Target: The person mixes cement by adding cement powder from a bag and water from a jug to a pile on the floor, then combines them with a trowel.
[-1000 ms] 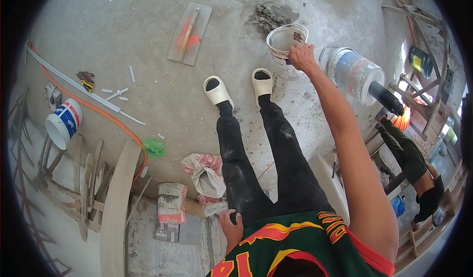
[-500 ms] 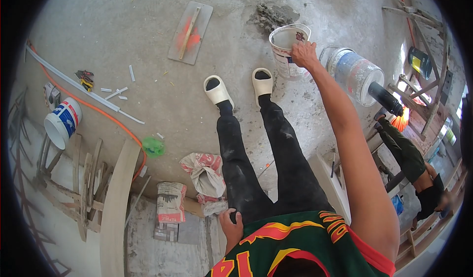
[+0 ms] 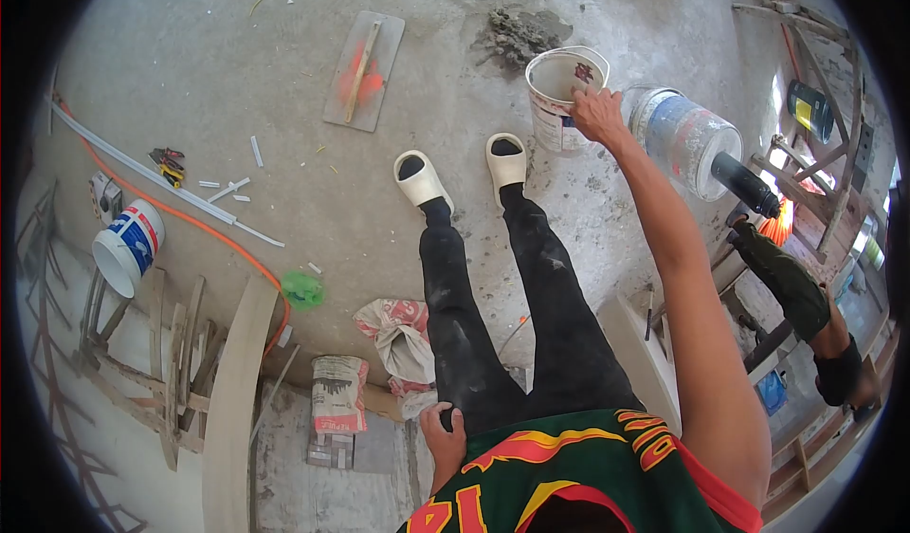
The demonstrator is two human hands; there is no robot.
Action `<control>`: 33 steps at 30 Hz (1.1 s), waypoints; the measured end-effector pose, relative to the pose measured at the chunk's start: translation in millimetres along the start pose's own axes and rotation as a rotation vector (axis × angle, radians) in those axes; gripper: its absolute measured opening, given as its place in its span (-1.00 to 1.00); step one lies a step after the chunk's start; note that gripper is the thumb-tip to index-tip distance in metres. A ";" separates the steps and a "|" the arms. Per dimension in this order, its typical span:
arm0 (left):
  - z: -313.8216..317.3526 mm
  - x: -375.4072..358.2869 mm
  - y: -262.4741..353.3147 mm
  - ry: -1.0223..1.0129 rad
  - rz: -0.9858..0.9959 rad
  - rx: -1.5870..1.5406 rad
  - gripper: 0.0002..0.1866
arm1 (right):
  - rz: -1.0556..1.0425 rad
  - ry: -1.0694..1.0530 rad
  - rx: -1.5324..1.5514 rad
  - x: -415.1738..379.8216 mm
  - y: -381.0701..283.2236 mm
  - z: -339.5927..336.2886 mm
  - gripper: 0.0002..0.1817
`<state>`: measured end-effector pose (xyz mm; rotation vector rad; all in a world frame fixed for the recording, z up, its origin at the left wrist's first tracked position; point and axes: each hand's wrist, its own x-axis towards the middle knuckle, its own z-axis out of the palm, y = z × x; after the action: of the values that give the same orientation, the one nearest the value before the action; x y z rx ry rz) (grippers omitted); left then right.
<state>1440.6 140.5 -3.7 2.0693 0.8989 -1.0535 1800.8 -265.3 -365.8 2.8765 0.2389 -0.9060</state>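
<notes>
My right hand [image 3: 597, 116] is closed on the near rim of a white bucket [image 3: 555, 123], which stands upright on the concrete floor with its wire handle raised at the far side. A dark reddish smear marks the bucket's inner wall; its bottom is hidden from me. Just beyond it lies a heap of wet grey mortar [image 3: 519, 40]. Against my thigh rests my left hand [image 3: 443, 440], its thumb and fingers apart with nothing visible between them. To the right of the bucket, a larger stained pail [image 3: 682, 137] lies on its side, touching a dark bottle [image 3: 744, 184].
A wide trowel board [image 3: 365, 73] lies on the floor ahead. Leftward are an orange hose [image 3: 204, 225], white plastic strips [image 3: 156, 177], pliers [image 3: 169, 165] and another bucket [image 3: 131, 247]. Cement bags [image 3: 338, 395] sit behind my feet. Another person [image 3: 791, 277] is at the right.
The bucket and my right hand sit slightly farther right in view, as the whole view has shifted a little. The other person has bent or shifted posture. My left hand stays on my thigh.
</notes>
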 end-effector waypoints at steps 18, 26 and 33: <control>-45.5 439.2 117.9 0.027 0.693 0.326 -0.76 | 0.461 0.524 0.367 -173.4 46.4 181.7 -0.81; 23.0 715.5 193.1 0.270 0.777 0.379 -0.56 | 0.680 0.453 0.341 -243.8 48.7 359.4 -0.71; 76.8 783.1 170.5 0.536 0.889 0.562 -0.45 | 0.611 0.023 0.437 -274.6 49.2 314.5 -0.73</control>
<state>1892.7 205.9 -666.6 2.8434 -0.2062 -0.2620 1412.1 -394.6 -460.5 3.0140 -0.8924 -0.8720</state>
